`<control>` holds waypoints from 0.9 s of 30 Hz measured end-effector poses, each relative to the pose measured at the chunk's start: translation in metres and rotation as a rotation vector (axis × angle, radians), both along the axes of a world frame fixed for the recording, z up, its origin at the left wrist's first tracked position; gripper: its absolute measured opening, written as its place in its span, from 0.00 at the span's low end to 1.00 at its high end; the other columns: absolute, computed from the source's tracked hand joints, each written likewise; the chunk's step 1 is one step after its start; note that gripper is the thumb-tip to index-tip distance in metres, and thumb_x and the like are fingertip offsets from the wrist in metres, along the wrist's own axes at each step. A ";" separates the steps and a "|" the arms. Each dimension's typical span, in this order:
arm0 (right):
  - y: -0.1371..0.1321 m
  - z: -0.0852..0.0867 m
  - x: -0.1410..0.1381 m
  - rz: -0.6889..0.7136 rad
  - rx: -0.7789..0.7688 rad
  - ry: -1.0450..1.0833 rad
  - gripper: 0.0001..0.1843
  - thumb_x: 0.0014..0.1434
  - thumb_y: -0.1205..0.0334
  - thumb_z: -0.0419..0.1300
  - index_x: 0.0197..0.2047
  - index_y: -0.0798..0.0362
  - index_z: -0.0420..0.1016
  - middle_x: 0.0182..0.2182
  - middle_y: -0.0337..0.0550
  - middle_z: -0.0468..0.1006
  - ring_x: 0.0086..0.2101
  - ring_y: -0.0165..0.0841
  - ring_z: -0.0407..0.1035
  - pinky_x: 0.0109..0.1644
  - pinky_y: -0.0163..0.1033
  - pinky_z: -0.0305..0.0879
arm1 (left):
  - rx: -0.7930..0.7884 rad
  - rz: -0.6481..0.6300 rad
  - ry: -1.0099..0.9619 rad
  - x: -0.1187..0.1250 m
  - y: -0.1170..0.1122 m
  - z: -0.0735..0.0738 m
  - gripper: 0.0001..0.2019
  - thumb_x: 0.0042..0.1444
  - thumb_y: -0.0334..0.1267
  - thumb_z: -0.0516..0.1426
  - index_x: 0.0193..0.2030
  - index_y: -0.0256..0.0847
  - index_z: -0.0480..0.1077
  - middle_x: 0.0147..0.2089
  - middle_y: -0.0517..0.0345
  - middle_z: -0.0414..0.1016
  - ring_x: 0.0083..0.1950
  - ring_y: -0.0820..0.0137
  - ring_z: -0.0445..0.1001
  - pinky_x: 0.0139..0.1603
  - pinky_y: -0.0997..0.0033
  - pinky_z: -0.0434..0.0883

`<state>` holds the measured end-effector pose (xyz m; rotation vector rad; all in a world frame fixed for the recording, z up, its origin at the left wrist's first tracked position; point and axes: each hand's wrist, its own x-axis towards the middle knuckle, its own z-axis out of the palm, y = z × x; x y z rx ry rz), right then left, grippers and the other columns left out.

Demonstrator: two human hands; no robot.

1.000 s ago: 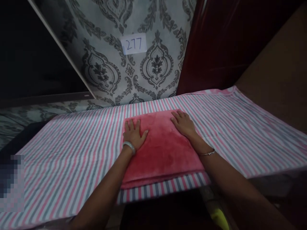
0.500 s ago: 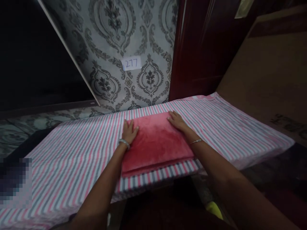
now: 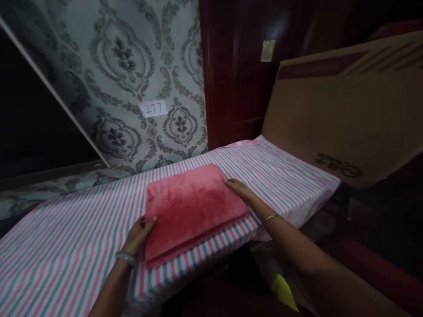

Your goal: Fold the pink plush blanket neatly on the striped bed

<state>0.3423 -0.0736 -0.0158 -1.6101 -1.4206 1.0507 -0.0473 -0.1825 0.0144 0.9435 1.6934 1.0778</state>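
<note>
A folded pinkish-red plush cloth (image 3: 194,207) lies flat on the striped sheet close to the table's front edge. My left hand (image 3: 140,233) grips its left side, the thumb on top and the other fingers mostly hidden at the edge. On the opposite side, my right hand (image 3: 238,190) holds the right edge, fingertips on the upper part of that side. Where the fingers of my right hand tuck under cannot be made out fully.
The pink, grey and white striped sheet (image 3: 95,224) covers the table. Patterned wallpaper with a paper label (image 3: 153,108) rises behind, beside a dark red door (image 3: 234,88). A large cardboard box (image 3: 340,110) stands at right, a dark screen (image 3: 33,119) at left. Something yellow (image 3: 284,291) is below.
My hands have gone from lying spread on top of the cloth to gripping its left and right edges. The view has turned right, bringing more of the box into sight.
</note>
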 end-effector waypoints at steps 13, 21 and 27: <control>0.002 0.009 0.003 0.304 -0.331 0.740 0.25 0.54 0.44 0.65 0.43 0.58 0.81 0.36 0.49 0.83 0.34 0.39 0.77 0.48 0.46 0.76 | 0.009 -0.083 -0.108 0.001 0.010 0.009 0.21 0.40 0.50 0.71 0.41 0.46 0.77 0.47 0.50 0.84 0.60 0.49 0.77 0.57 0.55 0.80; 0.000 0.016 0.001 0.265 -0.137 0.709 0.27 0.44 0.50 0.71 0.47 0.53 0.77 0.38 0.43 0.83 0.33 0.38 0.76 0.40 0.44 0.75 | -0.080 -0.030 -0.053 -0.002 0.028 0.025 0.29 0.37 0.51 0.70 0.49 0.48 0.79 0.44 0.51 0.85 0.58 0.44 0.78 0.49 0.52 0.83; -0.030 0.038 0.016 0.191 0.087 0.842 0.29 0.43 0.49 0.73 0.46 0.53 0.77 0.42 0.46 0.83 0.39 0.41 0.78 0.49 0.46 0.74 | -0.036 -0.212 -0.115 0.023 0.057 0.077 0.27 0.40 0.49 0.71 0.50 0.48 0.78 0.42 0.55 0.85 0.46 0.48 0.83 0.36 0.58 0.83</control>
